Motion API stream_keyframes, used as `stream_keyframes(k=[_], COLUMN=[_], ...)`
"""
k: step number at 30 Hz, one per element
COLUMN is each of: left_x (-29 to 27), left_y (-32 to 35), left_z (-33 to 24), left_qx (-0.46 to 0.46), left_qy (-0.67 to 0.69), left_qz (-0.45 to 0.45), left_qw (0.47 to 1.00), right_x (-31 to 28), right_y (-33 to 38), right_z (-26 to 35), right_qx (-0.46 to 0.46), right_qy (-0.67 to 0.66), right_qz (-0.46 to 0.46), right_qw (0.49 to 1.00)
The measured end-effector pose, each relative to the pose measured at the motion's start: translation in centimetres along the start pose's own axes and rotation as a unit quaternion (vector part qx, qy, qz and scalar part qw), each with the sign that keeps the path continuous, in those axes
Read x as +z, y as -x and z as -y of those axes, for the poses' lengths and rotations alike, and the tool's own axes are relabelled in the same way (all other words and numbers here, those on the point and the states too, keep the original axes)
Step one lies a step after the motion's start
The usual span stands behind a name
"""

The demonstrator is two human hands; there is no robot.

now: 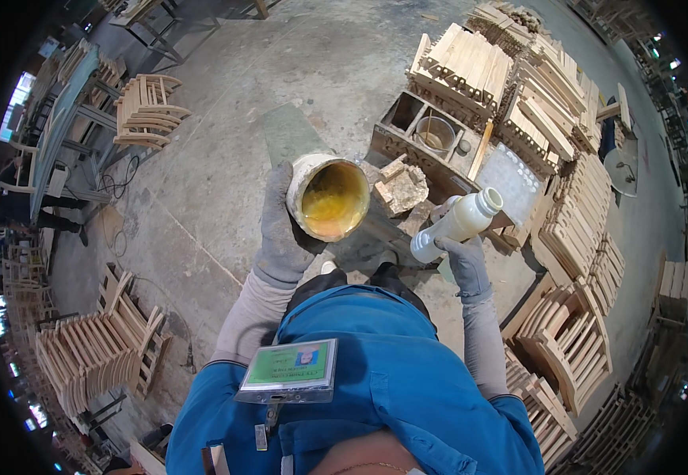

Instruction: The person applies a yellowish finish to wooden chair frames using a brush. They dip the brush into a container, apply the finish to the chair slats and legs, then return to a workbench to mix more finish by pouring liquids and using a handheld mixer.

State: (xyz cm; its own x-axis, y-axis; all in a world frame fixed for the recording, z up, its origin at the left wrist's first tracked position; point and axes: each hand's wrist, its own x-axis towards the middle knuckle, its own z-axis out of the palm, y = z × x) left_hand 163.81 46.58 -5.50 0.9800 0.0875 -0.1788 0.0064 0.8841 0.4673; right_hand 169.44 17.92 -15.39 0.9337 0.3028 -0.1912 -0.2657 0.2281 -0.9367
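Wrapped around a round, crusted pot is my left hand [278, 210], in a grey glove. The pot [300, 178] tilts so that its mouth faces me, and yellow glue-like liquid [332, 198] coats its inside. My right hand [464, 261], also gloved, grips a whitish plastic bottle [463, 222]. That bottle leans with its open neck toward the upper right, apart from the pot. Between the two, farther off, a crusted block [401, 190] stands by a wooden compartment box [395, 142]. A round container [436, 133] sits inside one of the box's compartments.
Stacks of cut wooden parts [470, 67] line the right side, with curved wooden frames [566, 340] nearer me. More wooden frames [90, 356] stand at the left, and others [150, 111] lie farther back. A grey flat board [510, 186] rests beside the box.
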Motion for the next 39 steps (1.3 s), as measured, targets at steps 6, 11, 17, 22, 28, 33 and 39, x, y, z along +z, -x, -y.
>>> stream_keyframes(k=[6, 11, 17, 22, 28, 33, 39], left_x=[0.0, 0.1, -0.3, -0.5, 0.2, -1.5, -0.4], left_y=[0.1, -0.3, -0.3, -0.5, 0.0, -0.8, -0.7], left_z=[0.2, 0.4, 0.4, 0.6, 0.9, 0.6, 0.6], left_qx=[-0.001, -0.033, -0.047, -0.062, 0.061, -0.048, -0.053], left_qy=[-0.02, 0.024, 0.059, 0.065, -0.145, 0.03, 0.081], left_qz=[0.001, -0.002, 0.014, 0.036, 0.065, 0.11, -0.006], left_qw=[1.0, 0.999, 0.997, 0.995, 0.985, 0.992, 0.995], right_x=[-1.0, -1.6, -0.2, 0.2, 0.9, 0.3, -1.8], right_y=[0.3, 0.3, 0.7, 0.1, 0.2, 0.3, 0.0], right_z=[-0.9, -0.7, 2.0, 3.1, 4.8, 5.5, 5.6], right_qx=[-0.018, -0.044, -0.016, -0.054, -0.044, -0.077, -0.108], right_qy=[0.062, 0.116, 0.18, 0.1, 0.03, 0.08, 0.126], right_qz=[-0.046, -0.041, -0.051, -0.045, -0.073, -0.079, -0.148], right_qw=[0.997, 0.991, 0.982, 0.992, 0.996, 0.991, 0.975])
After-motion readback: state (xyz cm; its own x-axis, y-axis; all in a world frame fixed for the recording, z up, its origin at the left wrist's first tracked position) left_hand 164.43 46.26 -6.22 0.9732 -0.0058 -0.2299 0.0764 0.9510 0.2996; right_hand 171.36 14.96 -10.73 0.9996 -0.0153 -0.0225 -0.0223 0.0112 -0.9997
